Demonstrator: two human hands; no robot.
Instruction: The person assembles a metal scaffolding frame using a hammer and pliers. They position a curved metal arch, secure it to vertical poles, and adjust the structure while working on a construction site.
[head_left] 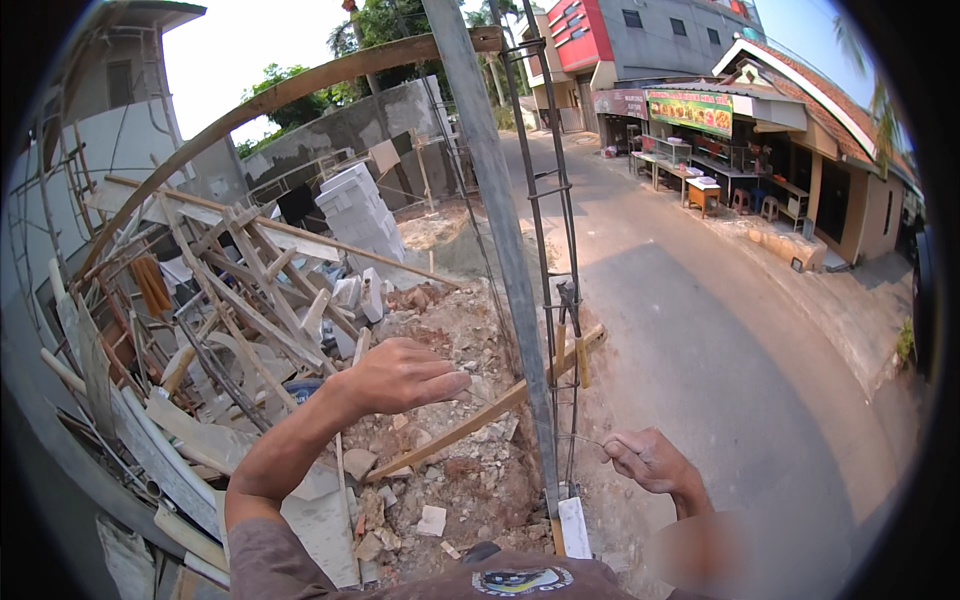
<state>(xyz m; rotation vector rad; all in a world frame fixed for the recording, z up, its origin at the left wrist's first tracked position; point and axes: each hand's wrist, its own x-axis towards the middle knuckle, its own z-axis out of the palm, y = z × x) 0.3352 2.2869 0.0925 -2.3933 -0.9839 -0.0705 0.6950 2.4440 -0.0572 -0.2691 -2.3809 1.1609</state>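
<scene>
Before me stands a tall grey post (505, 215) beside a rebar column (548, 190) with stirrups. My left hand (405, 378) is on the left of the post, its fingers closed in a pinch on a thin wire or string. On the right, my right hand (648, 458) pinches what looks like the same thin strand (580, 437), which runs past the post and rebar between my hands. Whether it goes around them I cannot tell. A pair of pincers (583, 362) with yellow handles hangs on the rebar. A wooden batten (490, 408) slants behind the post.
Rubble (430, 520) covers the ground at left, next to a heap of scrap timber (265, 275) and stacked white blocks (360, 210). A long bent board (290, 97) spans overhead to the post. The paved road (720, 400) runs along the right, with a food stall (700, 165) across it.
</scene>
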